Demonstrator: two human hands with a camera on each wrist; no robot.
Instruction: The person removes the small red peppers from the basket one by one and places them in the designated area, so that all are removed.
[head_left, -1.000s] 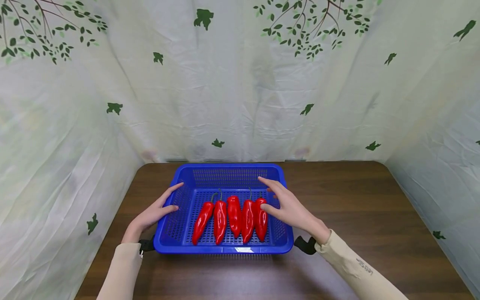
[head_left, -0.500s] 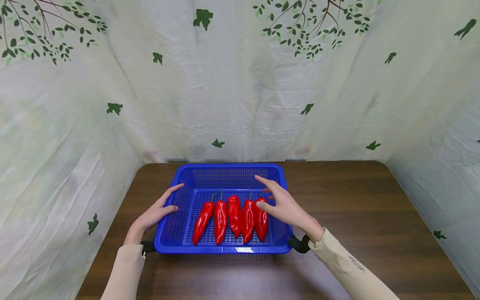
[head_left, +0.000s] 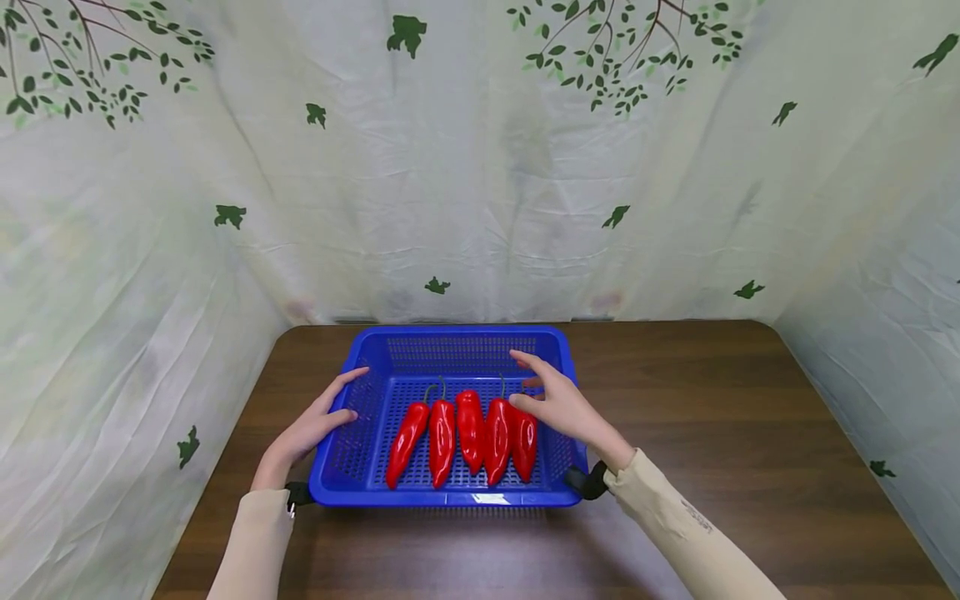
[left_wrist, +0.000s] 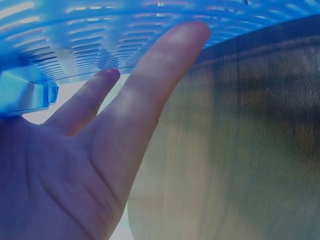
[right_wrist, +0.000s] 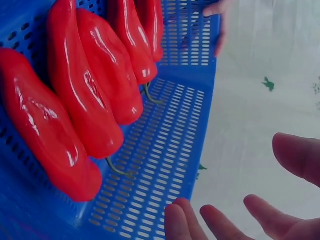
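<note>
Several glossy red peppers [head_left: 442, 442] lie side by side, stems mostly away from me, in a blue plastic basket [head_left: 446, 499] on the table. My left hand [head_left: 303, 429] holds the basket's left rim, thumb and index finger over the edge. In the left wrist view, other fingers [left_wrist: 145, 85] of it lie along the slotted outer wall. Above the right end of the row is my right hand [head_left: 566, 407], fingers spread and apart, holding nothing. Its thumb overlaps the top of the rightmost pepper [head_left: 524, 450] in the head view. The right wrist view shows its fingertips [right_wrist: 217, 222] apart from the peppers.
The basket stands on a dark brown wooden table [head_left: 690, 400], near its far edge. A pale cloth [head_left: 465, 167] printed with leaves and branches hangs behind and at both sides. Each wrist wears a black strap [head_left: 587, 482].
My right hand has moved a little left and inward over the rightmost pepper, its thumb nearer the pepper's top. The left hand, basket and peppers have hardly moved.
</note>
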